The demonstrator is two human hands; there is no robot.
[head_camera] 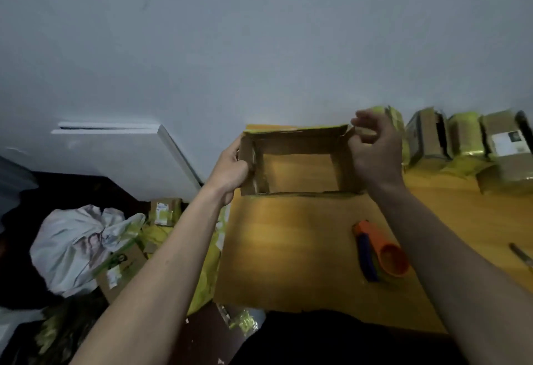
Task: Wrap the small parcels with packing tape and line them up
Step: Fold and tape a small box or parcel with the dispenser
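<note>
An open brown cardboard box point(298, 145) with yellow-green tape on its rim sits at the far side of the wooden table point(288, 249). My left hand point(230, 167) grips the box's left wall. My right hand point(375, 148) pinches the box's far right corner flap. An orange and blue tape dispenser point(380, 252) lies on the table near my right forearm. Several taped parcels point(461, 142) stand in a row along the wall at the right.
A dark slim tool point(520, 253) lies at the table's right edge. Left of the table, on the floor, are a crumpled white bag point(78, 243), loose small boxes point(165, 210) and yellow tape scraps. A white wall is close behind the table.
</note>
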